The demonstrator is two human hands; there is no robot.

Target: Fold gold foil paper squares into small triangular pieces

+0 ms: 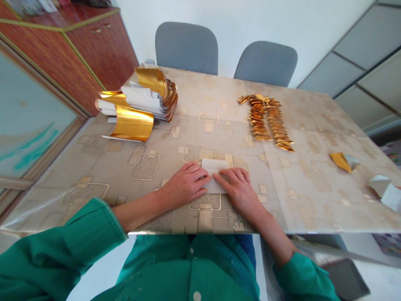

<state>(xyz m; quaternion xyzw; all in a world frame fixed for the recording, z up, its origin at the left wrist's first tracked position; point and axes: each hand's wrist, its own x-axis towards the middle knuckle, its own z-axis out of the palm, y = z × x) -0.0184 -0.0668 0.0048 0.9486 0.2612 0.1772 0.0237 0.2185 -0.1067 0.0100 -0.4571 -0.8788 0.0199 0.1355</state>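
A small sheet of paper (215, 164), its white side up, lies on the table near the front edge and looks folded over. My left hand (190, 180) grips its left part, with fingers bent and thumb and fingertips pressed on the paper. On the right part, my right hand (238, 187) holds it down with its fingertips, the index finger pointing towards the left hand. The fingertips of both hands almost meet at the middle of the sheet. Part of the paper is hidden under the fingers.
A stack of gold-and-white paper sheets (134, 123) curls at the back left. Two rows of folded gold paper pieces (260, 121) stand at the back right. A loose gold piece (341, 161) and white scraps (390, 194) lie far right. Two grey chairs (187, 48) stand behind the table.
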